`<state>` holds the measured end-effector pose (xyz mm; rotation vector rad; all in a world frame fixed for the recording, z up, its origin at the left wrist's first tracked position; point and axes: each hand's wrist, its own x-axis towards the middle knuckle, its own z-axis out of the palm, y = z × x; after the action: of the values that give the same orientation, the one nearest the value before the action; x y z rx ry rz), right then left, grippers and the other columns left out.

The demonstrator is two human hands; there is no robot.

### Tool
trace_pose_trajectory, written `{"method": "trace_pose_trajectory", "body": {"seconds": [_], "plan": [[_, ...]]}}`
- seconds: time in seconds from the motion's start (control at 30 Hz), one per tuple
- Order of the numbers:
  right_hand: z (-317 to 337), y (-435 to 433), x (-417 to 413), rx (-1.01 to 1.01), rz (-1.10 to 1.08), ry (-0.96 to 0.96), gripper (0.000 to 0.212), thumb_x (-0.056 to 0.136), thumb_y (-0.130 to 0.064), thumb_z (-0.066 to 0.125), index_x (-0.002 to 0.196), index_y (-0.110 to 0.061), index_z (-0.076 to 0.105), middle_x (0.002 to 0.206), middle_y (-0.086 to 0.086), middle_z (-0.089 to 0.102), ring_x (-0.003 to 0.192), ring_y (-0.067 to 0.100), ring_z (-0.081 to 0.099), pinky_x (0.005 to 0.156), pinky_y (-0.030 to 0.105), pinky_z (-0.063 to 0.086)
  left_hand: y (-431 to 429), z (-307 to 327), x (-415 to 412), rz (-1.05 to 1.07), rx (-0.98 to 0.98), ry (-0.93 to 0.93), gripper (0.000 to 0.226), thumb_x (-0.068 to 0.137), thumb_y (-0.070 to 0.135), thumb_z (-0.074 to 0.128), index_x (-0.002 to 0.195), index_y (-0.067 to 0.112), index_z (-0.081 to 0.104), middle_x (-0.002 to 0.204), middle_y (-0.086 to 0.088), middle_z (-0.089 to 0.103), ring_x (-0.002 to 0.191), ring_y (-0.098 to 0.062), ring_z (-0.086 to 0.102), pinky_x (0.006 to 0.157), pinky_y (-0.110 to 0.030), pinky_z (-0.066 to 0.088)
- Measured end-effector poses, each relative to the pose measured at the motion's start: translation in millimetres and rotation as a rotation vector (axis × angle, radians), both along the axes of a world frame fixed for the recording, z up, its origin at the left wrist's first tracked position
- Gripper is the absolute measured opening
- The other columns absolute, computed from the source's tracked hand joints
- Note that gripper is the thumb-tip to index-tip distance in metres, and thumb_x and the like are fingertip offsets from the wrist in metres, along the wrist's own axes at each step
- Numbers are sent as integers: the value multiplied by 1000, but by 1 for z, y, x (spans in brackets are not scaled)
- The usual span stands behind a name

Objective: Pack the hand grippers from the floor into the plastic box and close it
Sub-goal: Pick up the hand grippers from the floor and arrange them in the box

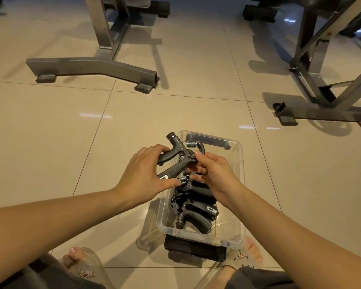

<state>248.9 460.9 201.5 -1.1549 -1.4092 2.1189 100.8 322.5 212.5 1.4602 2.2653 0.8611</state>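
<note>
Beige tiled floor (50, 142), steel frame bases (92, 65) at the far side. Clear plastic box (241, 184) sits between the feet; its near wall partly hides the packed grippers (198, 213). Open floor left and right. Left hand (142, 174) and right hand (215, 172) both grasp one hand gripper (175, 151) over the box's left rim.

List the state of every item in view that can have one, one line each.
Clear plastic box: open, no lid on, standing on the floor.
Black hand gripper with steel spring: held over the box by both hands.
Black hand grippers in the box: packed, lying inside.
Left hand: gripping the handles.
Right hand: pinching the gripper's head.
</note>
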Motion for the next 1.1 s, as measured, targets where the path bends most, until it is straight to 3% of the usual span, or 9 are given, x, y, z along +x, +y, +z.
{"method": "trace_pose_trajectory", "body": {"seconds": [0.13, 0.23, 0.4, 0.47, 0.6, 0.73, 0.8, 0.93, 1.1], "plan": [[9, 14, 4, 146, 56, -29, 24, 102, -24, 57, 94, -5, 67, 80, 10, 73, 68, 15, 69, 66, 27, 58, 3, 12, -5, 40, 21, -1, 62, 74, 74, 67, 118, 31, 56, 96, 18, 54, 90, -5, 53, 77, -30, 47], [13, 23, 8, 289, 219, -79, 32, 103, -27, 56, 95, 3, 65, 82, 15, 68, 69, 20, 62, 66, 28, 53, 11, 23, -18, 87, 98, 36, 49, 84, 66, 61, 115, 29, 58, 98, 15, 57, 92, -5, 53, 77, -27, 45], [15, 15, 2, 464, 394, -109, 31, 105, -28, 53, 102, -4, 72, 81, 12, 64, 73, 18, 58, 68, 30, 47, 19, 26, -21, -24, -13, -145, 43, 86, 56, 67, 123, 34, 65, 99, 19, 68, 97, 1, 62, 85, -29, 50], [15, 12, 0, 475, 425, -95, 34, 103, -34, 54, 99, -7, 74, 80, 23, 63, 72, 24, 57, 69, 37, 45, 20, 26, -17, -64, -37, -213, 40, 86, 47, 73, 124, 37, 67, 96, 18, 71, 93, 3, 64, 82, -24, 50], [17, 9, 3, 511, 436, -70, 34, 101, -37, 59, 93, -9, 78, 83, 35, 61, 68, 25, 53, 68, 40, 43, 20, 29, -13, -63, -56, -350, 22, 86, 30, 78, 104, 42, 73, 84, 16, 75, 84, 4, 68, 73, -8, 47], [18, 8, 3, 533, 414, -92, 23, 95, -36, 68, 101, -17, 78, 88, 18, 72, 75, 26, 66, 75, 42, 53, 20, 27, -13, 7, -103, -441, 14, 89, 22, 75, 102, 22, 79, 84, 12, 76, 80, 0, 70, 78, -20, 53], [16, 9, 4, 585, 439, -162, 34, 87, -46, 74, 110, -21, 74, 89, 7, 74, 82, 25, 70, 82, 47, 57, 20, 25, -15, 87, -100, -411, 10, 90, 21, 73, 96, 23, 80, 82, 11, 75, 81, -4, 70, 78, -26, 55], [14, 8, 10, 994, 584, -415, 78, 66, -75, 73, 129, -30, 60, 112, -15, 63, 101, 7, 61, 88, 33, 53, 19, 20, -23, 299, -73, -475, 7, 88, 18, 74, 83, 21, 78, 73, 1, 74, 69, -14, 67, 75, -37, 58], [11, 8, 18, 1348, 633, -506, 77, 78, -66, 68, 143, -28, 51, 118, -10, 53, 110, 13, 51, 90, 35, 46, 21, 16, -20, 346, -91, -565, 7, 88, 13, 74, 82, 13, 77, 71, -8, 72, 61, -14, 63, 72, -38, 56]]}}
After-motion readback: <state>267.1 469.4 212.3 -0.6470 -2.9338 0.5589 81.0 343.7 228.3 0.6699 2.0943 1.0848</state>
